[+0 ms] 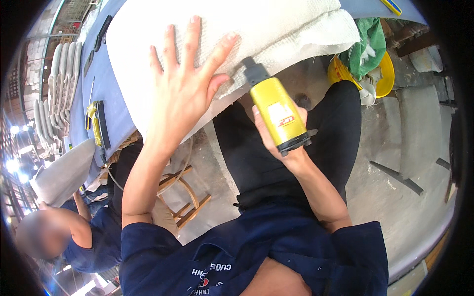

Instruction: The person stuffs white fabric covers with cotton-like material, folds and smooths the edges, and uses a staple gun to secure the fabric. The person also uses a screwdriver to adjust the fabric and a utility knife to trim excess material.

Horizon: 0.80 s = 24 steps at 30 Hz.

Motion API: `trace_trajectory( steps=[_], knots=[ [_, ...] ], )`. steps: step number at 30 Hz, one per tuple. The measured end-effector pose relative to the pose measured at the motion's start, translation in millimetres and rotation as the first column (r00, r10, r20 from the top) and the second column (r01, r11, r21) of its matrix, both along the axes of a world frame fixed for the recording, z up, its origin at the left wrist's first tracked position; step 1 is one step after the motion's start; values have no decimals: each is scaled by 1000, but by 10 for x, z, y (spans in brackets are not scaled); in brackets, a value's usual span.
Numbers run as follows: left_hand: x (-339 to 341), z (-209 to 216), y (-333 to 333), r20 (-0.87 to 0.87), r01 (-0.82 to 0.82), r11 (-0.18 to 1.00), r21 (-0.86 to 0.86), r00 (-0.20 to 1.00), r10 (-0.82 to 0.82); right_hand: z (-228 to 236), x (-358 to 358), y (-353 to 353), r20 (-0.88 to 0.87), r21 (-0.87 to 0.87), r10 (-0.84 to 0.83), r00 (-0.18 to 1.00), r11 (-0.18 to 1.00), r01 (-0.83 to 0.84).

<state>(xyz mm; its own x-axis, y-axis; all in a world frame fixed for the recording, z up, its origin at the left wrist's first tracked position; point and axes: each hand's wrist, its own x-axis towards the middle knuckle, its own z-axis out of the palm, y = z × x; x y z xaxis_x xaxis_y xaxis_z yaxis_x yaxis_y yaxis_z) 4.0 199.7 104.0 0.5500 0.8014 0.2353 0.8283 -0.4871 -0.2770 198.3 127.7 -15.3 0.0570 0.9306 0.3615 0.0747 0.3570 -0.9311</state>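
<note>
Off-white woven fabric (276, 29) covers the piece in front of me, its frayed edge hanging toward my knees. My left hand (185, 84) lies flat on this fabric with the fingers spread. In my right hand (276, 133) is a yellow and black staple gun (279, 108), gripped from below. The staple gun's dark nose points at the fabric near its edge, just right of my left thumb. Whether the nose touches the cloth I cannot tell. Most of the right fingers are hidden behind the tool's body.
A second yellow tool (98, 128) with a hose rests on the blue-grey table cover (116, 101) at left. Beyond it, a co-worker (84, 232) holds a grey panel (66, 172). A yellow bucket (387, 74) with green cloth (366, 47) stands at right. A wooden frame (190, 204) lies below.
</note>
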Motion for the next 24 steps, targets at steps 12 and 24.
trace_trajectory(
  steps=[12, 24],
  knots=[
    [21, 30, -5, -99, -25, 999, -22, 995, 22, -3, -306, -48, -60, 3, 140, 988, 990, -140],
    [-28, 32, 14, -42, 37, 999, -13, 998, -38, -65, -410, -72, -120, 57, 134, 984, 990, -128]
  ],
)
